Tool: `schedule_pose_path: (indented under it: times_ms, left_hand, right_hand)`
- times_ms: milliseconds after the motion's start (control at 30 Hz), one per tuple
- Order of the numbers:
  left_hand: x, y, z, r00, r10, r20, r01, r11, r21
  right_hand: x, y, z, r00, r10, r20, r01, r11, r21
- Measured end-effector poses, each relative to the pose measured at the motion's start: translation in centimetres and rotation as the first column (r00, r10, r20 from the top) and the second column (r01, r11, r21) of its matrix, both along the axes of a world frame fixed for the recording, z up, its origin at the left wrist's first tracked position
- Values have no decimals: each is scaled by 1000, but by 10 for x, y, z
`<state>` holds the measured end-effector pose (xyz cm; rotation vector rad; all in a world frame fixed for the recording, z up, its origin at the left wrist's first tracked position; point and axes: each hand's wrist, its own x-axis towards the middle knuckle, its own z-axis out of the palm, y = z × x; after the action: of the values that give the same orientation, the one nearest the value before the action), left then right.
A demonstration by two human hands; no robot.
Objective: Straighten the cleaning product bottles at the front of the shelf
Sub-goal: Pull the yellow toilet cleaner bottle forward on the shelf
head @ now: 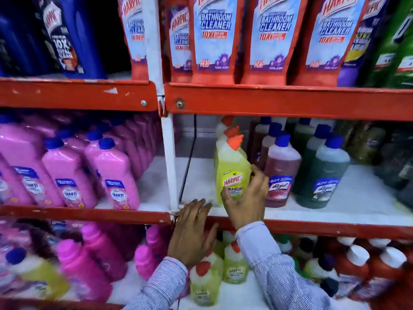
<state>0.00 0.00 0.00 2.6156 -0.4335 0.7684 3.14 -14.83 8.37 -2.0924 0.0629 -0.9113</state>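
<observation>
A yellow-green Harpic bottle (232, 166) with an orange cap stands at the front of the middle shelf (335, 214), with two more like it lined up behind. My right hand (245, 198) wraps around its lower part, thumb on the label and fingers on its right side. My left hand (192, 229) lies flat with fingers apart on the red shelf edge, just left of the bottle, holding nothing. To the right stand a red Lizol bottle (280, 173) and a dark green Lizol bottle (324, 175), both blue-capped and upright.
A white upright post (168, 162) divides the shelf; pink Shakti bottles (109, 173) fill the left bay. Red Harpic bathroom cleaner bottles (214, 39) line the shelf above. Below are more yellow, pink and red bottles (234, 265). Bare white shelf lies left of the yellow bottle.
</observation>
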Motion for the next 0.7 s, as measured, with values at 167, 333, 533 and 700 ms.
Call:
schedule_pose_path:
  times_ms: [167,333,533,700]
  left_hand:
    - [6,2,-12,999,-34,16,33,998,46]
    - [8,4,-17,998,-62,17,62,998,14]
    - [10,1,-19,997,-59,42,61,997,-39]
    - [8,-1,-17,998,-38,43,40,998,-53]
  right_hand:
    - [20,16,-4,971,-86,-222,95,995,32]
    - [28,25,-5,954,-116,-278,150,983,105]
    - [23,21,-5,953,-151,-262,175,982,68]
    - [10,17,-6,955,-155,-255,174,983,54]
